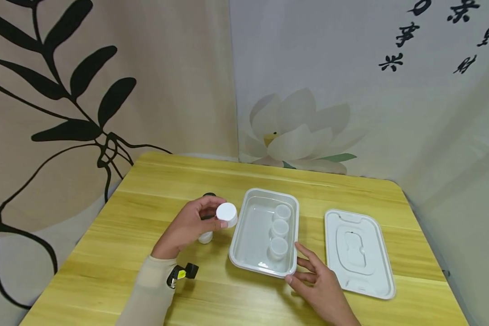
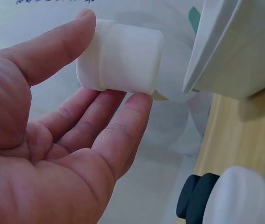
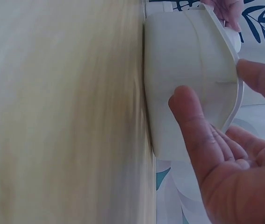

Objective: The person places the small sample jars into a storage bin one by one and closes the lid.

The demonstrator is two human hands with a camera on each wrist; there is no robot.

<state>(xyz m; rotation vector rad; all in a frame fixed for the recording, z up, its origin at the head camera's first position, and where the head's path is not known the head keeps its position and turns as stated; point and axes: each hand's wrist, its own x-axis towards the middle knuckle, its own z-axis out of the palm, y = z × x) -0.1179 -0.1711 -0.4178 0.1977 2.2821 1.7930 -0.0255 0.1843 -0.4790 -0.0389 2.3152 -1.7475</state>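
Note:
My left hand point(image 1: 187, 228) pinches a small white lidded jar point(image 1: 227, 213) between thumb and fingers, raised left of the white plastic box point(image 1: 250, 235). The left wrist view shows the jar point(image 2: 123, 58) lying sideways across the fingertips. Inside the box, three small white jars point(image 1: 278, 248) stand in a row along its right side. My right hand point(image 1: 319, 283) is at the box's near right corner, thumb and forefinger at the rim, the other fingers beneath. In the right wrist view its fingers point(image 3: 190, 107) are spread around the box wall point(image 3: 174, 60).
Behind my left hand, partly hidden, are a black-topped item point(image 1: 209, 194) and a white jar point(image 1: 205, 237). The box's white lid point(image 1: 354, 253) lies flat to the right. All stand on a yellow wooden table point(image 1: 106, 253) with printed curtains behind it.

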